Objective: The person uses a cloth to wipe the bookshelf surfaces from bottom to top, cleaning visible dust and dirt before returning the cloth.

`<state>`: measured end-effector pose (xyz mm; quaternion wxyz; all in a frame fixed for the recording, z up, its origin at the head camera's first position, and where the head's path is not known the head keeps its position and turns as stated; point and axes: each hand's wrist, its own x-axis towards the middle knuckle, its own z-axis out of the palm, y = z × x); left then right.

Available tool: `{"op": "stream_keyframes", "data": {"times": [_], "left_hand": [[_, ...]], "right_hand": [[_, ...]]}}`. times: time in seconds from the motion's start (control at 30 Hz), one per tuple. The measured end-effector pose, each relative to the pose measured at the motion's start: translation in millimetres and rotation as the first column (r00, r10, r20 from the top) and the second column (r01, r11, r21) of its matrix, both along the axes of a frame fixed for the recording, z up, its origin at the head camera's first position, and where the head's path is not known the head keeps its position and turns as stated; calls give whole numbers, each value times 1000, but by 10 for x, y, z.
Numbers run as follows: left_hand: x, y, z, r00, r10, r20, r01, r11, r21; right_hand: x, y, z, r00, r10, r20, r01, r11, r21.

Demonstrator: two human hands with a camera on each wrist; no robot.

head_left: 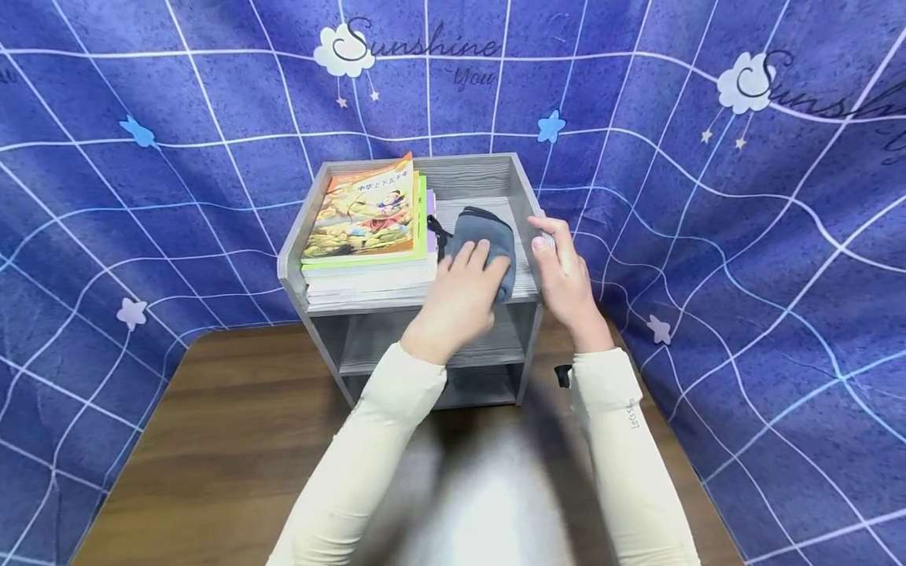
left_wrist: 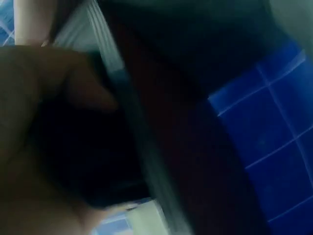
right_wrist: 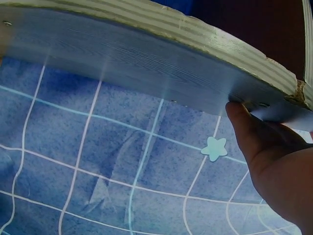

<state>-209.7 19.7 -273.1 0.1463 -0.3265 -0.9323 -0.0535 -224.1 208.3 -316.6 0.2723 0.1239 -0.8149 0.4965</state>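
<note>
A small grey shelf unit (head_left: 470, 171) stands against the curtain. On its top level lies a folded grey-blue cloth item (head_left: 473, 226) with a dark edge and a black strap (head_left: 437, 228) beside it. My left hand (head_left: 458, 299) holds this item from above, fingers spread over its front. In the dim left wrist view, thumb and finger curve around a dark mass (left_wrist: 98, 147). At the unit's right side panel (head_left: 525, 200), my right hand (head_left: 569, 279) grips the upper edge. The right wrist view shows a thumb (right_wrist: 242, 120) against the panel's outer face.
A stack of books (head_left: 364, 212) fills the top level's left part, close to the cloth item. Two lower compartments (head_left: 432, 342) lie beneath. The unit stands on a brown wooden surface (head_left: 233, 409); a blue patterned curtain (head_left: 233, 94) surrounds it.
</note>
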Motion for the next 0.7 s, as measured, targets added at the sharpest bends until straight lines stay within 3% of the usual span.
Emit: {"op": "stream_keyframes", "data": {"times": [0.1, 0.2, 0.27, 0.37, 0.5, 0.6, 0.7], "left_hand": [[-37, 52, -4, 978, 86, 192, -78, 996, -49], [-39, 90, 31, 957, 122, 262, -107, 992, -71], [-35, 131, 45, 953, 136, 270, -119, 990, -79], [-40, 189, 25, 962, 168, 215, -160, 986, -52], [-66, 187, -67, 980, 178, 84, -182, 983, 37], [-59, 65, -99, 993, 111, 27, -114, 981, 159], [-3, -168, -58, 998, -14, -66, 34, 949, 314]], "right_hand": [[-4, -27, -9, 1000, 11, -7, -11, 1000, 9], [1, -34, -18, 1000, 7, -23, -6, 1000, 7], [8, -30, -22, 999, 1, -32, -1, 1000, 5], [15, -27, -22, 1000, -2, -30, 2, 1000, -1], [17, -33, -20, 1000, -5, -22, 5, 1000, -1], [10, -30, -25, 999, -18, -28, 19, 1000, 6], [6, -24, -25, 999, -29, -35, 29, 1000, 8]]}}
